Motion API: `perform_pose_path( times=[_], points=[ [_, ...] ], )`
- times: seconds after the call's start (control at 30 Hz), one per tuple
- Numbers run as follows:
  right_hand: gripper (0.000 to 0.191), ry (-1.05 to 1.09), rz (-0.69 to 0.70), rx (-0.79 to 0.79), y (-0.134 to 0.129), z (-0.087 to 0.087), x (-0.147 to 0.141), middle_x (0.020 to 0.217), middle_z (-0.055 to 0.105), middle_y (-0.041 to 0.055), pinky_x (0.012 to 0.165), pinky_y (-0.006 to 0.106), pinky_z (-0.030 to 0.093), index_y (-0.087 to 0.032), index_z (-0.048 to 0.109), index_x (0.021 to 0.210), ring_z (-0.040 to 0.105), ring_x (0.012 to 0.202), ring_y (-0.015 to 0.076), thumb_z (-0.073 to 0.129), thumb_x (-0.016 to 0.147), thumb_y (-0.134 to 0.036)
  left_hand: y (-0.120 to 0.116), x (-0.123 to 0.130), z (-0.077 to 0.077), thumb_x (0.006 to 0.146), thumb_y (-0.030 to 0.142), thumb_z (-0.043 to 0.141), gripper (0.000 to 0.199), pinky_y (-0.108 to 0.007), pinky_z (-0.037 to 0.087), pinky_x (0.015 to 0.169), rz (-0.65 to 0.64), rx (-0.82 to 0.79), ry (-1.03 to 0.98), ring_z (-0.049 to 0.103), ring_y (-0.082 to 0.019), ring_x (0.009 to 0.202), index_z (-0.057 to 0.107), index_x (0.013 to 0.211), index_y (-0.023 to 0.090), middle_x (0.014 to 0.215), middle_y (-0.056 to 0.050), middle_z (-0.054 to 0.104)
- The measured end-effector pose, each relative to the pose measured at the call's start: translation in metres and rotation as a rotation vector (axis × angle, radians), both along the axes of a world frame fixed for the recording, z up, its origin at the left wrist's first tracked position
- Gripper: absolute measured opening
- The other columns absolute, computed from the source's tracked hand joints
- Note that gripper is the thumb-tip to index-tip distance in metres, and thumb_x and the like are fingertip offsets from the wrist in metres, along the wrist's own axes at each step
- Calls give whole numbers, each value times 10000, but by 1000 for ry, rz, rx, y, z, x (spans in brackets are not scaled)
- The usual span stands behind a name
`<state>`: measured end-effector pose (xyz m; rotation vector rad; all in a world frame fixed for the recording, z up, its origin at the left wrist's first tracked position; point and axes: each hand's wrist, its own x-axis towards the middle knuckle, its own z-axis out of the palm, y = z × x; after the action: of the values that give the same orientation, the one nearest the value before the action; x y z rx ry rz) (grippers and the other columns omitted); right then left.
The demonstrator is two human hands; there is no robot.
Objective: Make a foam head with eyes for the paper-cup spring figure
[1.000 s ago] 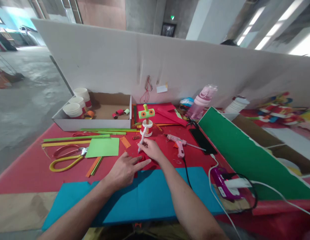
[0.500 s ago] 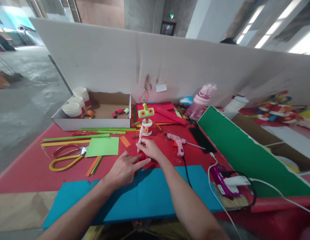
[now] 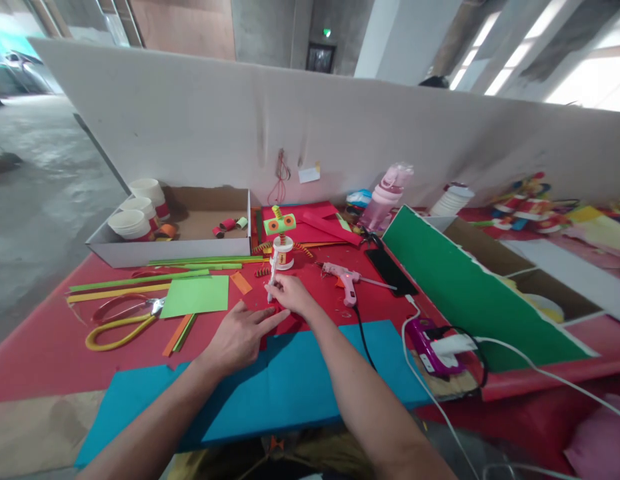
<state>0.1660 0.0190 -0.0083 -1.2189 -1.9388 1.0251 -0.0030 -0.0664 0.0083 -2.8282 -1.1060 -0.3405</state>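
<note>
In my right hand (image 3: 294, 295) is a white pen (image 3: 273, 275), held nearly upright with its tip down by the red paper (image 3: 289, 323). My left hand (image 3: 240, 337) lies flat with fingers stretched out, its fingertips resting on that paper close to the pen tip. Both hands partly cover the paper, so its outline is unclear. Just beyond the pen stands a paper-cup figure (image 3: 282, 255) with a green head (image 3: 280, 225) and folded-paper spring limbs. A small orange paper piece (image 3: 241, 283) lies to the left of the pen.
A pink glue gun (image 3: 346, 279) and a black phone (image 3: 390, 272) lie on the right, near a purple power strip (image 3: 430, 350). Scissors (image 3: 121, 330), a green paper sheet (image 3: 195, 295) and paper strips sit left. An open box (image 3: 170, 253) holds cups. Blue board (image 3: 300, 380) lies in front.
My view has turned slightly right, shifting everything leftward in the picture. Both hands keep about the same places over the red paper, with the pen still in my right hand.
</note>
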Motion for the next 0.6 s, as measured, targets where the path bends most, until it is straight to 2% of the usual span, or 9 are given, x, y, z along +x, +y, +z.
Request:
perform_pose_path(
  times=[0.13, 0.43, 0.6],
  points=[
    [180, -27, -40, 2, 1, 0, 1, 625, 688, 15, 615, 210, 454, -167, 585, 689, 644, 604, 127, 565, 863, -211, 0, 1, 2, 735, 52, 443, 686, -358, 381, 724, 12, -6, -8, 610, -188, 717, 423, 1395, 239, 1015, -87, 705],
    [163, -57, -121, 9, -2, -1, 6, 664, 713, 30, 641, 212, 460, -168, 609, 709, 660, 633, 138, 585, 858, -229, 3, -1, -1, 747, 54, 407, 710, -338, 367, 723, 12, -10, -40, 644, -178, 777, 358, 1423, 267, 1175, -61, 676],
    [150, -90, -189, 22, -6, -1, 9, 680, 716, 36, 621, 212, 447, -172, 611, 717, 665, 652, 147, 599, 852, -237, 5, -2, 0, 738, 47, 396, 701, -328, 366, 727, 23, -2, -35, 609, -162, 691, 380, 1412, 242, 977, -56, 717]
  ],
)
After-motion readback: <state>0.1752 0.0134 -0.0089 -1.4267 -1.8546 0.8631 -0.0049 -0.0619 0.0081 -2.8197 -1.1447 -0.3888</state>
